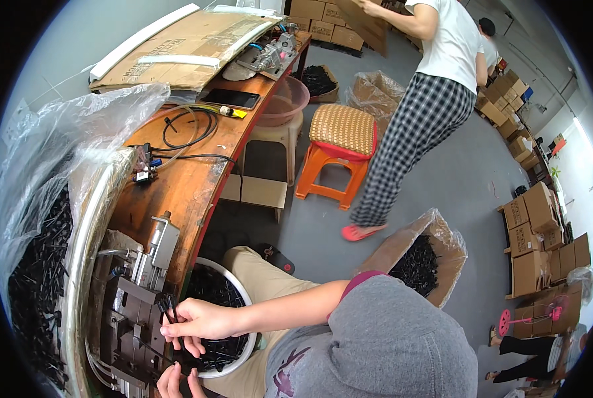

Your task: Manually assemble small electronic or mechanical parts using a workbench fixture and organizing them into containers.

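Observation:
My right hand (200,320) reaches in over the bench edge, beside a dark metal jig (134,302). Its thumb and fingers pinch thin black plastic sticks (170,303) with wider tips. Below it at the frame's bottom, my left hand (177,383) shows only its fingers, curled close together next to the jig. A thin black rod (155,351) runs toward these fingers; what lies between them is too dark to make out. On my lap, partly under my right forearm, rests a white-rimmed basin (248,295) of similar black parts.
Left of the jig, a plastic-lined container (77,285) holds many black sticks. The wooden bench (197,176) carries cables, a phone (231,99) and cardboard. An orange stool (336,152), a box of black parts (452,265) and a walking person (436,79) are to the right.

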Action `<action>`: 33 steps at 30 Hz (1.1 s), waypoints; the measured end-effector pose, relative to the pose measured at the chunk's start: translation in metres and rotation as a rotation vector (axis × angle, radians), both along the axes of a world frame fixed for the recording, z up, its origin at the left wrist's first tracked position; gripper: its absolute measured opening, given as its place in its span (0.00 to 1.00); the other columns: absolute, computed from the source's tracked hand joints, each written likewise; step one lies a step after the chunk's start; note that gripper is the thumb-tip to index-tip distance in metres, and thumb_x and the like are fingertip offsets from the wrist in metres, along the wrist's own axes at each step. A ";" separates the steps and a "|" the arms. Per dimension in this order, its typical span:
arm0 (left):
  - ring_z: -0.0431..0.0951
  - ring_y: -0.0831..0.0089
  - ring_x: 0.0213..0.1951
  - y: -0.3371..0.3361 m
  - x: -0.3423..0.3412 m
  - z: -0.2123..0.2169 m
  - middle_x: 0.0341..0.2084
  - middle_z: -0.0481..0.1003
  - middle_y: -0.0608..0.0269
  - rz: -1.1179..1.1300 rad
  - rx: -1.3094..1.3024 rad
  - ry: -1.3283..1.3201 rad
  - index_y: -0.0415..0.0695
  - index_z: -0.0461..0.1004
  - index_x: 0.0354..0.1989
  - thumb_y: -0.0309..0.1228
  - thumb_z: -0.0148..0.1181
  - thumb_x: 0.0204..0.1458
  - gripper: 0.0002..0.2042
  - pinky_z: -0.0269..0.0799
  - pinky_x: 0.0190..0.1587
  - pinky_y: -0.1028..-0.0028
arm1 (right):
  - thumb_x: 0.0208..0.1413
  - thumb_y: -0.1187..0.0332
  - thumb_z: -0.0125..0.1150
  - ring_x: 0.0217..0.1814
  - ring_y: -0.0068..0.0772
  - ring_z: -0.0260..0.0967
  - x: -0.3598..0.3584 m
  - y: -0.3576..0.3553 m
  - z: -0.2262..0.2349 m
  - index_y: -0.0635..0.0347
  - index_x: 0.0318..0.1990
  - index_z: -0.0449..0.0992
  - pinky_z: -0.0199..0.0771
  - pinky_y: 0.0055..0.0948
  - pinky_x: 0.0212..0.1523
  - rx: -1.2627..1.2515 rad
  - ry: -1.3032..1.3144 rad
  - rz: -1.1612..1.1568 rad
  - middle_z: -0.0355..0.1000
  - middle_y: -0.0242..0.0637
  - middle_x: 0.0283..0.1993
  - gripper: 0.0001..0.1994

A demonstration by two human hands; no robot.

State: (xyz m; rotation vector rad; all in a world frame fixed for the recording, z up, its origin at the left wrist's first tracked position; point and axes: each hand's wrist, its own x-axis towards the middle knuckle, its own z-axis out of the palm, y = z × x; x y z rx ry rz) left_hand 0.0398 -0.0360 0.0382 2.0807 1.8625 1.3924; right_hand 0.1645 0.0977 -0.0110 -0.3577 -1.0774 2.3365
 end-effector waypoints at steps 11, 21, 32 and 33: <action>0.74 0.65 0.44 -0.035 -0.011 -0.009 0.47 0.71 0.54 0.160 -0.021 0.024 0.35 0.76 0.42 0.18 0.67 0.48 0.12 0.76 0.36 0.73 | 0.61 0.75 0.50 0.26 0.27 0.74 0.001 -0.019 -0.004 0.69 0.42 0.68 0.75 0.23 0.27 0.206 -0.084 0.109 0.71 0.40 0.35 0.06; 0.75 0.68 0.39 -0.029 -0.008 -0.022 0.48 0.72 0.55 0.200 -0.038 -0.087 0.34 0.76 0.41 0.17 0.67 0.47 0.12 0.76 0.35 0.75 | 0.63 0.73 0.49 0.26 0.33 0.77 0.000 -0.023 -0.011 0.70 0.42 0.65 0.78 0.25 0.24 0.176 -0.176 0.123 0.74 0.45 0.36 0.07; 0.75 0.70 0.36 -0.017 -0.009 -0.026 0.47 0.72 0.55 0.177 -0.011 -0.087 0.34 0.77 0.40 0.17 0.67 0.47 0.11 0.74 0.31 0.78 | 0.65 0.63 0.52 0.22 0.26 0.74 -0.001 -0.016 -0.009 0.71 0.39 0.72 0.73 0.21 0.20 0.155 -0.155 0.096 0.73 0.41 0.37 0.15; 0.75 0.70 0.36 -0.017 -0.008 -0.026 0.47 0.72 0.54 0.178 -0.009 -0.081 0.34 0.77 0.40 0.17 0.67 0.47 0.11 0.74 0.31 0.78 | 0.64 0.63 0.53 0.22 0.25 0.73 -0.001 -0.015 -0.011 0.71 0.38 0.73 0.72 0.20 0.19 0.215 -0.194 0.080 0.72 0.39 0.37 0.15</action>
